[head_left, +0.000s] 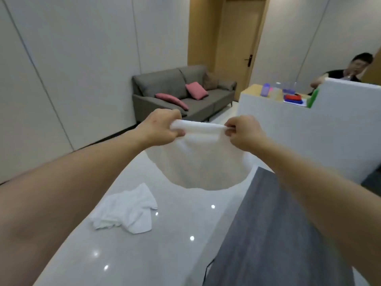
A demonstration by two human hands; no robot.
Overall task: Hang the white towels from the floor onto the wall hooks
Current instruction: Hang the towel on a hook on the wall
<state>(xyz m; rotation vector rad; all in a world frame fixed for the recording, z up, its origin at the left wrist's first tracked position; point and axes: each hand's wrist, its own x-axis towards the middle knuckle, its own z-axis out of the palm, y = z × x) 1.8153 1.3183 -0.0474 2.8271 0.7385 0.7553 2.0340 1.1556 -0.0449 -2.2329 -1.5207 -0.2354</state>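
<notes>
I have one white towel [198, 159] up in the air in front of me, stretched by its top edge between both hands, the body of it hanging down in a loose curve above the glossy floor [181, 234]. My left hand [162, 129] has its fingers curled round one end of the rolled upper hem, and my right hand [243, 132] pinches the other end between thumb and fingers, so both are closed on the cloth. It reads as light and entirely limp: it sags in the middle, will fold wherever it is not held, and should not slip much given the nap. I judge the top hem, near the corners, to be the place to keep hold, leaving a span between the hands to drop over a hook. A second towel [125, 211] lies crumpled on the floor below and to the left, well apart from the one I hold, not yet picked up. Just right of it runs the edge of a grey wood-grain surface [278, 234]. Further off stand a grey sofa [181, 93] with pink cushions [195, 90], a white counter [288, 129] and a wooden door [239, 42]; a person sits behind the counter. No wall hooks show anywhere in this view, so I cannot say where they are, and the lower hem of the held towel blends into the pale floor.
</notes>
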